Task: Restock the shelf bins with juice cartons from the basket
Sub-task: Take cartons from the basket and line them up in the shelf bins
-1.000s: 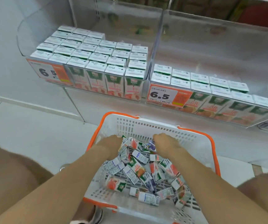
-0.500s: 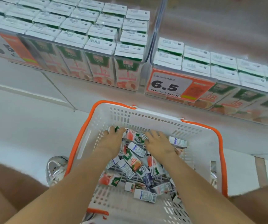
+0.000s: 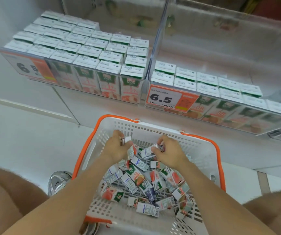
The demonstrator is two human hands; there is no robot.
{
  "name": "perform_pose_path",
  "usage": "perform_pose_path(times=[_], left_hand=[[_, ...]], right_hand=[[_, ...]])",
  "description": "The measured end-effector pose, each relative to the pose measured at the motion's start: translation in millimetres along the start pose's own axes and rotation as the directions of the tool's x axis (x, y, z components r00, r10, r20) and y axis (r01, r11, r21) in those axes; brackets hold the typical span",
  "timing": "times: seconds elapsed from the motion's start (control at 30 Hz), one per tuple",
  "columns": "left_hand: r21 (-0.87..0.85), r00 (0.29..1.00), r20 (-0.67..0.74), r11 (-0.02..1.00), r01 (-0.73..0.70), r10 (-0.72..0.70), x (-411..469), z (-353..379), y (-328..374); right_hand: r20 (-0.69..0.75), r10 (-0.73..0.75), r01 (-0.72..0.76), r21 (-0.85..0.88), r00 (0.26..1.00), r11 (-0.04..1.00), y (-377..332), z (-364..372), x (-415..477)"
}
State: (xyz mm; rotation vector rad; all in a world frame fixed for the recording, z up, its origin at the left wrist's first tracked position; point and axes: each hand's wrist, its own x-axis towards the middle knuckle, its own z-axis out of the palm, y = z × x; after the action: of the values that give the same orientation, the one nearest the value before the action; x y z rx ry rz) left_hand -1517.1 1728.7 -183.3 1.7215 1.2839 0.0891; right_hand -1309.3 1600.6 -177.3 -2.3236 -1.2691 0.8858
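We see juice cartons (image 3: 136, 180) heaped loose in basket (image 3: 92, 150), below shelf. Left hand (image 3: 117, 149) curled round one carton (image 3: 126, 140), above heap near far wall. Right hand (image 3: 168, 154) grips second carton (image 3: 155, 147) close beside. Half second ago both hands lay pressed into heap; now each has come up holding a carton. Beyond: left bin (image 3: 128, 19) packed nearly full, right bin (image 3: 221, 48) filled only along front rows. Price tag (image 3: 167, 99) on right bin front. More shelf shows now.

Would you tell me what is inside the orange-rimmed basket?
A jumbled pile of juice cartons lies in the basket; the left hand and right hand each hold one. Anything beneath the pile is covered.
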Motion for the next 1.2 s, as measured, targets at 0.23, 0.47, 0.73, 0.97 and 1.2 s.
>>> perform_pose_path(times=[0.23, 0.47, 0.73, 0.97, 1.2], left_hand=[[-0.554, 0.952, 0.285, 0.792, 0.258, -0.111, -57, -33, 54], [-0.627, 0.919, 0.376, 0.762, 0.162, 0.114, -103, -45, 93], [-0.664, 0.934, 0.260, 0.748, -0.010, 0.244, -134, -56, 132], [-0.701, 0.908, 0.051, 0.662, -0.264, 0.416, -164, -41, 206], [-0.372, 0.753, -0.189, 0.664, -0.649, 0.630, -179, -10, 304]], right_hand=[[0.253, 0.225, -0.330, 0.834, 0.941, 0.441, -48, -31, -42], [0.337, -0.029, -0.138, 0.461, 0.941, 0.877, -81, -81, -90], [0.063, -0.132, 0.104, 0.329, 0.989, 0.938, -110, -134, -153], [-0.351, -0.186, 0.310, 0.342, 0.918, 0.887, -121, -200, -195], [-0.766, -0.159, 0.387, 0.125, 0.623, 0.914, -57, -284, -213]])
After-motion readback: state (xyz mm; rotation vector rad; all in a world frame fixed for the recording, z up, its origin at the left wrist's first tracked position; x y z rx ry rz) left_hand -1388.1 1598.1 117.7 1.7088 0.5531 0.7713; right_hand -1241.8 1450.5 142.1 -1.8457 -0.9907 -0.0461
